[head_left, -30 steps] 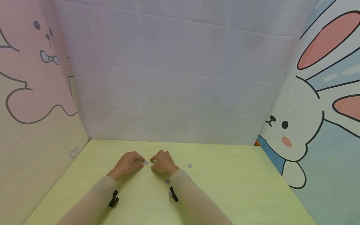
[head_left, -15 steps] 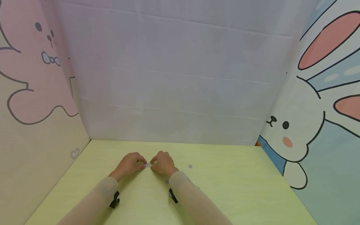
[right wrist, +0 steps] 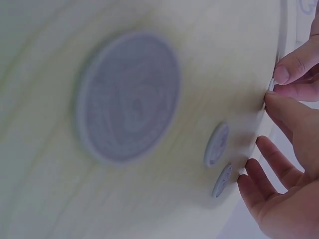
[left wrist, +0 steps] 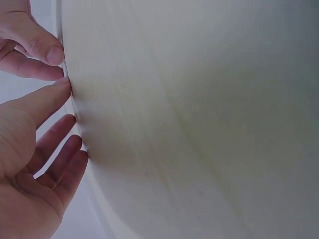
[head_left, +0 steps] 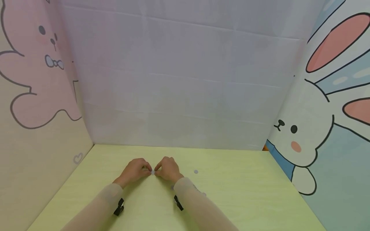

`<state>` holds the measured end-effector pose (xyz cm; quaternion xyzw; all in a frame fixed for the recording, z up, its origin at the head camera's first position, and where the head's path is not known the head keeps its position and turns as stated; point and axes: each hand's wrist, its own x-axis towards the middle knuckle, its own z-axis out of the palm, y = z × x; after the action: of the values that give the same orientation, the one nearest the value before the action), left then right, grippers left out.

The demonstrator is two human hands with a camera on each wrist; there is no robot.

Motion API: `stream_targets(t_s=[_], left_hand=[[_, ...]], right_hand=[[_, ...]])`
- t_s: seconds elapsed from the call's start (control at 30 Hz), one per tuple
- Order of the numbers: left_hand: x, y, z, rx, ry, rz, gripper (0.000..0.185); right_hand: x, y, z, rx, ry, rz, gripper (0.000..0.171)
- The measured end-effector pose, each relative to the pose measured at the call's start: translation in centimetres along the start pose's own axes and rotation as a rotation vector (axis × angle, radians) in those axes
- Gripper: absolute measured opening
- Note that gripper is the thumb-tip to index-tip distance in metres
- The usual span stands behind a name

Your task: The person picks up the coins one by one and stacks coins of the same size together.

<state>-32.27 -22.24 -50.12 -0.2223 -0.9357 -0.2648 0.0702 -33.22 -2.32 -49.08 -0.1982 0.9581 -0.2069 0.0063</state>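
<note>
A small round silver coin (head_left: 153, 172) is between the fingertips of both hands, low over the yellow tabletop (head_left: 237, 179). My left hand (head_left: 135, 170) pinches its left side with thumb and forefinger. From the other side my right hand (head_left: 167, 168) has thumb and forefinger at its right edge. In the right wrist view the coin (right wrist: 271, 85) shows only as a thin pale edge, mostly covered by the fingers. The other fingers of the right hand (right wrist: 294, 164) are spread, tips close to the tabletop.
Several more coins lie flat: one coin (head_left: 196, 171) right of the hands, others beside the right sleeve (head_left: 199, 202). A large-looking near coin (right wrist: 129, 97) and two farther ones show in the right wrist view. White cloth (head_left: 179, 96) stands behind; printed panels flank the table.
My left hand has shifted slightly right, and the gap between the hands has narrowed. The coin has moved a little nearer and right, and fingertips now cover more of it.
</note>
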Motion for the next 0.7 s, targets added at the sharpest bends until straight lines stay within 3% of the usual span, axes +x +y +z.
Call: stream_targets(t_s=[0.4, 0.7], left_hand=[[-0.4, 0.1, 0.0, -0.003, -0.011, -0.008, 0.006], [-0.7, 0.4, 0.1, 0.011, 0.003, 0.043, 0.006]], right_hand=[[-0.5, -0.4, -0.1, -0.002, 0.010, -0.009, 0.006], [-1.2, -0.6, -0.3, -0.022, 0.024, -0.020, 0.006]])
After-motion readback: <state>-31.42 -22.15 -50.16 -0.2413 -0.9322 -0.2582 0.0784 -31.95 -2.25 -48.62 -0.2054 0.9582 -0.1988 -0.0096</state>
